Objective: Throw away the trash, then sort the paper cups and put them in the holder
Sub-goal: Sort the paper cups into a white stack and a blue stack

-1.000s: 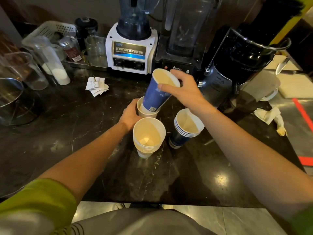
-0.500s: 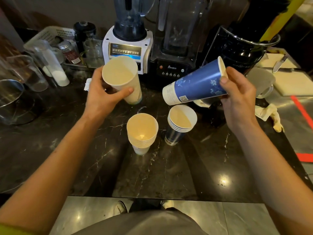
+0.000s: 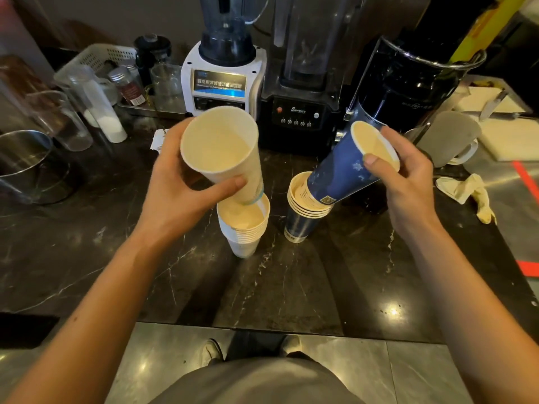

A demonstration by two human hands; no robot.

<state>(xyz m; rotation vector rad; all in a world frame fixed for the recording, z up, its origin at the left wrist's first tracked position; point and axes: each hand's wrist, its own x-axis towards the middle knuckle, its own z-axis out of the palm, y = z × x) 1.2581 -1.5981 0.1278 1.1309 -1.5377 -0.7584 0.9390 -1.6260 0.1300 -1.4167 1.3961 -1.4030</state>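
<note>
Sorting by colour, two cups at once, each carried over the stack that matches it.

Left hand [image 3: 178, 196]: closed around a white paper cup [image 3: 224, 153], thumb across the near wall, fingers behind. Cup tilted, mouth toward the camera, base pointing down and to the hand's right, so that it meets the open mouth of the white stack [image 3: 243, 225] standing just below the thumb. The base looks to be at or just inside the top rim; whether it is seated cannot be told.

Right hand [image 3: 405, 176]: closed around a blue paper cup [image 3: 341, 173], thumb on the wall near the rim, fingers wrapped behind. Cup slanted steeply, base down and to the hand's left, resting on or entering the blue stack [image 3: 303, 217]. The slant appears to serve to lead the narrow base in first.

Both stacks: upright on the dark marble counter [image 3: 291, 281], near each other but apart, between the two wrists. Keeping white and blue separate suits the sorting step; nesting makes each lot one piece to carry.

Beyond the hands: two blenders [image 3: 224, 80] against the wall. Right of the right hand: a crumpled cloth or glove [image 3: 466, 191].

Holder: not identified in view. Judged stage: sorting under way, loading not begun. Next need: straighten each cup to vertical before pressing down, lest a stack tip.
</note>
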